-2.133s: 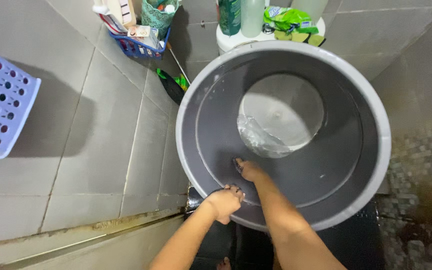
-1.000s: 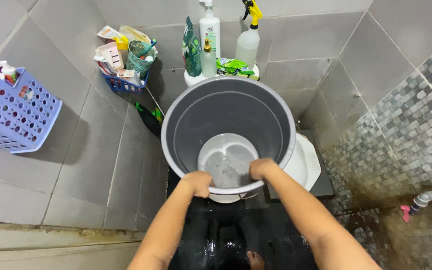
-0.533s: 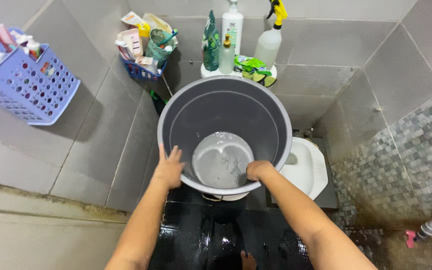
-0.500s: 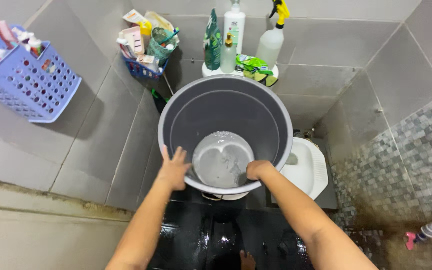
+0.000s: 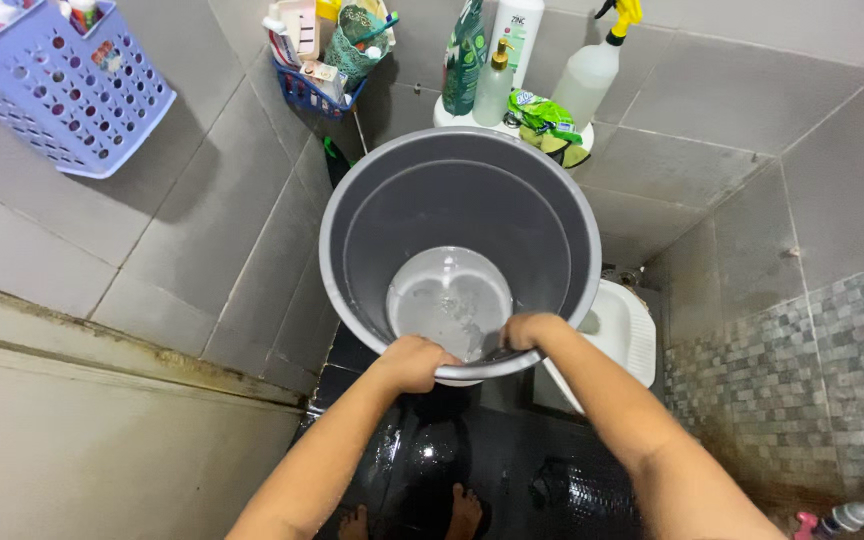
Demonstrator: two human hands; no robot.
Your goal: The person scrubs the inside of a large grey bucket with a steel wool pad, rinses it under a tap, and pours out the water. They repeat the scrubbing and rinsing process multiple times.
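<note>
A big grey plastic bucket (image 5: pixel 382 205) fills the middle of the view, upright, with a little water over its pale bottom (image 5: pixel 449 300). My left hand (image 5: pixel 411 362) is closed over the near rim. My right hand (image 5: pixel 529 328) grips the same rim a short way to the right, fingers curled inside. Both forearms reach up from the bottom edge. My bare feet (image 5: pixel 464 508) show below on the wet black floor.
A white squat toilet (image 5: pixel 624 331) sits right of the bucket. Bottles and a spray bottle (image 5: pixel 586 72) stand on a corner stand behind it. A lilac basket (image 5: pixel 62 95) and a small blue basket (image 5: pixel 316 92) hang on the grey tiled wall. A pipe (image 5: pixel 857 516) is at bottom right.
My left hand was open beside the bucket's left wall; it has moved onto the near rim and closed. The right hand kept its grip. The view tilted down.
</note>
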